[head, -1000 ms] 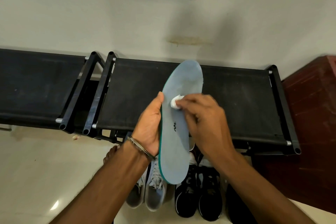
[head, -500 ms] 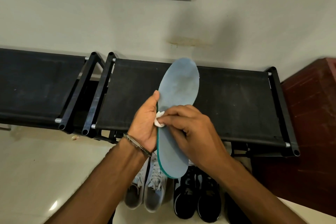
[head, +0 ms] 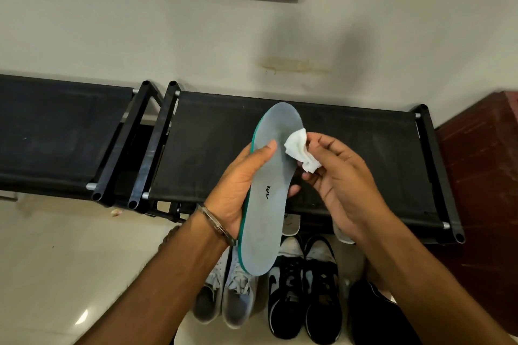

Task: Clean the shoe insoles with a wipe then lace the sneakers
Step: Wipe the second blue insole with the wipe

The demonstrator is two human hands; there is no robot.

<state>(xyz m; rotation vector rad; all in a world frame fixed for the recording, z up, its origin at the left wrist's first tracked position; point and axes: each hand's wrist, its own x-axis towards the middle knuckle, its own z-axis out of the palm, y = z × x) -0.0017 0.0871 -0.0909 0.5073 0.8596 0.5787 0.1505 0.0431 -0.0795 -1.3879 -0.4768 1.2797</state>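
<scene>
While the insole (head: pixel 269 185) is being gripped upright at centre by the left hand (head: pixel 238 187), exposing its face, a wipe (head: pixel 300 148) is being pinched at two o'clock by the right hand (head: pixel 342 176).

Single head-worn wide-angle view, looking forward and down, close over the hands, wall and floor beyond.

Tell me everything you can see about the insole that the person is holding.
The insole is long, grey-blue, with a teal edge and a small dark mark near its middle. It looks like thin foam. It stands almost upright, toe end up, in front of the black rack. The left hand grips its middle; the white wipe, pinched by the right hand, touches its upper right edge.
</scene>
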